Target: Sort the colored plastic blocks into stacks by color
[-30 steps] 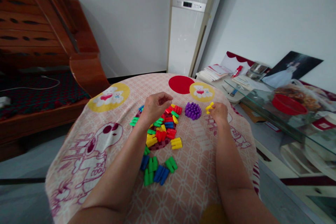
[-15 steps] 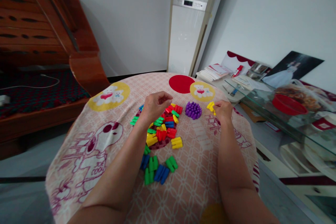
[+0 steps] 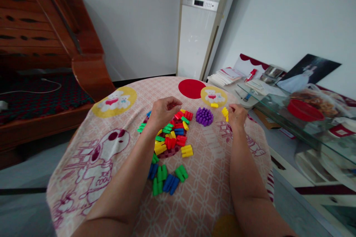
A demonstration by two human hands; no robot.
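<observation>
My left hand (image 3: 162, 112) hovers with curled fingers over a heap of red, green, yellow and blue plastic toy pieces (image 3: 174, 135); whether it holds one is hidden. My right hand (image 3: 237, 115) pinches yellow toy pieces (image 3: 224, 112) at the right of a purple cluster of joined pieces (image 3: 204, 116). A single yellow piece (image 3: 214, 105) lies loose on the cloth just behind the purple cluster. Green and blue pieces (image 3: 165, 179) lie nearer to me.
The pieces lie on a pink cartoon-print cloth (image 3: 105, 148) over a round surface. A wooden bench (image 3: 41, 52) stands at the left, a white standing appliance (image 3: 198, 26) behind, and a glass table (image 3: 306, 118) with a red bowl and papers at the right.
My right hand has shifted a little right and back with the yellow pieces. One yellow piece now lies loose behind the purple cluster. My left hand has stayed put.
</observation>
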